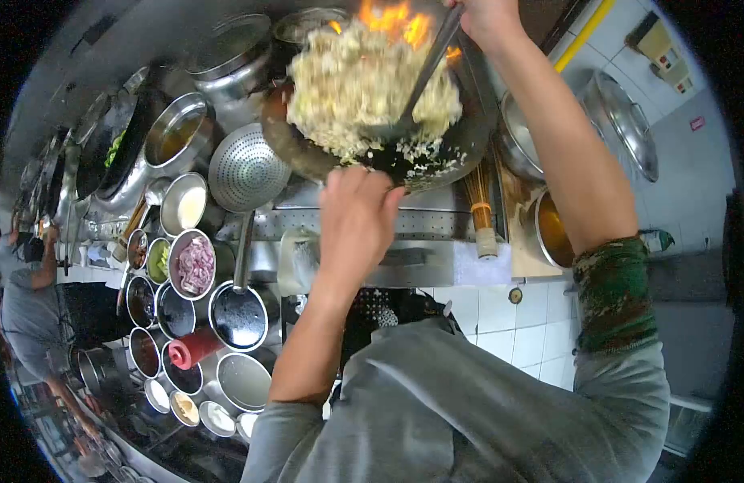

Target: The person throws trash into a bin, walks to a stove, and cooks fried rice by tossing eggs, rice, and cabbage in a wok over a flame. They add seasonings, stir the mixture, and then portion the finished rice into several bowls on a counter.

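Note:
My left hand (357, 211) is closed at the near rim of a large dark wok (279, 133). A blurred mass of fried rice (364, 80) rises above the wok, with loose grains scattered on its near inner side. At the top of the view, my right hand (486, 22) is wrapped round the long dark handle of a ladle (433, 64). The ladle slants down into the rice, which partly hides its head. Orange flames (396, 22) flare behind the rice at the wok's far side.
Left of the wok lie a perforated strainer (250, 167) and a pot of brown liquid (177, 133). Bowls include chopped onion (195, 267); a red squeeze bottle (193, 348) lies among them. A bamboo brush (481, 209) stands at right. Another person (34, 310) is far left.

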{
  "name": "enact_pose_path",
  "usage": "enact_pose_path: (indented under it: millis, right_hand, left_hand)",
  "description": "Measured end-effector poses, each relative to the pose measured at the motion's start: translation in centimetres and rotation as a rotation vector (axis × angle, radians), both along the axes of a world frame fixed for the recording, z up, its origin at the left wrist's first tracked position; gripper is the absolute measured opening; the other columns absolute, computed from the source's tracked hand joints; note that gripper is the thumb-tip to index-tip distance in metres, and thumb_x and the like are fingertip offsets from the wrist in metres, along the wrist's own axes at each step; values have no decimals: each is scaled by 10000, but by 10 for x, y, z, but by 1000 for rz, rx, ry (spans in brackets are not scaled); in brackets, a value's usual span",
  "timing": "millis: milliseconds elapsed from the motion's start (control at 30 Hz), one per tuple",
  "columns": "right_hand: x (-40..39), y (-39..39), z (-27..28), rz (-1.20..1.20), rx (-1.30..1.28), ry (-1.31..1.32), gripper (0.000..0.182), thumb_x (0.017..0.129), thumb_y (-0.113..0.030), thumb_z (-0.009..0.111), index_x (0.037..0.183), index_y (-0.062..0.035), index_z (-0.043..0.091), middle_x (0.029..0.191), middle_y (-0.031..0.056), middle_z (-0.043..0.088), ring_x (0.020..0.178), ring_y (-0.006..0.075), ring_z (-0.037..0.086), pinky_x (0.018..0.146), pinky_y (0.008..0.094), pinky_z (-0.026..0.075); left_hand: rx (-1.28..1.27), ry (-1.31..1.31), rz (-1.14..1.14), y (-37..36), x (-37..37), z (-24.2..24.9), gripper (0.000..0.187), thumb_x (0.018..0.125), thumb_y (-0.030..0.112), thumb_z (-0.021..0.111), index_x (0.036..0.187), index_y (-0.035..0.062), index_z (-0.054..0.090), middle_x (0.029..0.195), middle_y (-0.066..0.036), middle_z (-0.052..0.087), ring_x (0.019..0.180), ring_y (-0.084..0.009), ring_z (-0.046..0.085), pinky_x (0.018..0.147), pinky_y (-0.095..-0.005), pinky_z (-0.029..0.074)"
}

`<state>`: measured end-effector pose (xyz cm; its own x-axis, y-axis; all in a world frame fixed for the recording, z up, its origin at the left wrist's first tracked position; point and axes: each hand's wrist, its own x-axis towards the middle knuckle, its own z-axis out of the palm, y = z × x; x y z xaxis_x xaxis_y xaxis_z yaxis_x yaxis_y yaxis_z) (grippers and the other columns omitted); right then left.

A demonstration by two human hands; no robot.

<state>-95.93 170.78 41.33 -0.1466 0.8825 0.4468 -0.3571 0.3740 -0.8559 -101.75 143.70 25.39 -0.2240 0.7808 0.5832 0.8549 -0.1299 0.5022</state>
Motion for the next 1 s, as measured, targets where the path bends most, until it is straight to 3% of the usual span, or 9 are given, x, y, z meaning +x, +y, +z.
enact_pose_path:
  millis: [67, 167, 300, 433, 600, 700, 733, 867, 1000]
  right_hand:
    - [-15, 2, -2, -44, -38, -77, 315, 961, -295, 626, 738, -112, 498, 513, -12, 420, 414, 135, 441, 399, 327, 378]
    - [-40, 15, -28, -514, 324, -268, 306, 953, -307, 638, 752, -105, 527, 511, -14, 412, 407, 132, 432, 393, 327, 371]
    - [-3, -27, -13, -38, 141, 77, 273, 967, -279, 632, 770, -124, 524, 512, -26, 405, 375, 111, 399, 359, 296, 315]
    - [-10, -14, -9, -14, 21, 33, 329, 973, -269, 628, 717, -156, 454, 510, -49, 401, 371, 100, 371, 354, 290, 295]
    - [-37, -40, -17, -174, 67, -75, 336, 971, -268, 628, 711, -135, 462, 500, -44, 377, 354, 115, 371, 352, 294, 305]
    - [-12, -38, -22, 83, 167, 98, 282, 970, -267, 623, 773, -116, 490, 504, -41, 371, 364, 135, 388, 350, 290, 306]
    - [-9, -19, -33, 79, 122, 120, 237, 968, -267, 609, 822, -111, 506, 510, -35, 376, 374, 146, 397, 343, 305, 309]
    - [-6, -6, 0, 9, -39, 115, 241, 935, -222, 684, 909, -94, 482, 582, -27, 401, 447, 101, 364, 432, 292, 309]
    - [12, 5, 53, 96, 65, 128, 292, 948, -273, 658, 776, -116, 482, 557, -36, 386, 425, 102, 359, 413, 299, 309]
  left_hand:
    - [43, -2, 33, 32, -3, -17, 121, 845, 157, 706, 862, 56, 643, 847, -118, 568, 846, -348, 527, 716, -448, 402]
    - [-37, 28, 102, 34, -4, -89, 101, 850, 147, 698, 854, 57, 653, 834, -120, 582, 832, -363, 534, 714, -465, 407]
    - [-74, -76, 30, -33, 18, -86, 67, 828, 111, 707, 837, 66, 659, 840, -123, 595, 834, -357, 543, 720, -469, 407]
    - [-1, -20, 18, 5, -10, -10, 110, 812, 142, 732, 839, 65, 658, 840, -114, 581, 834, -337, 540, 712, -436, 410]
    - [-57, -45, 119, 23, -7, -103, 127, 819, 161, 727, 859, 62, 658, 877, -116, 593, 875, -343, 548, 745, -458, 430]
    - [25, -87, 16, -23, 16, -92, 131, 825, 163, 721, 862, 57, 653, 883, -145, 592, 883, -362, 547, 752, -471, 425]
    - [-153, -42, 64, -26, 16, -72, 133, 827, 158, 719, 866, 49, 654, 876, -170, 590, 880, -379, 543, 758, -482, 421]
    - [-53, 11, 99, 38, -19, -56, 161, 834, 193, 715, 892, 50, 671, 889, -150, 608, 879, -358, 547, 753, -472, 431]
    - [-77, 19, 89, 73, -28, -85, 170, 850, 222, 687, 887, 57, 676, 923, -114, 609, 927, -332, 552, 782, -458, 441]
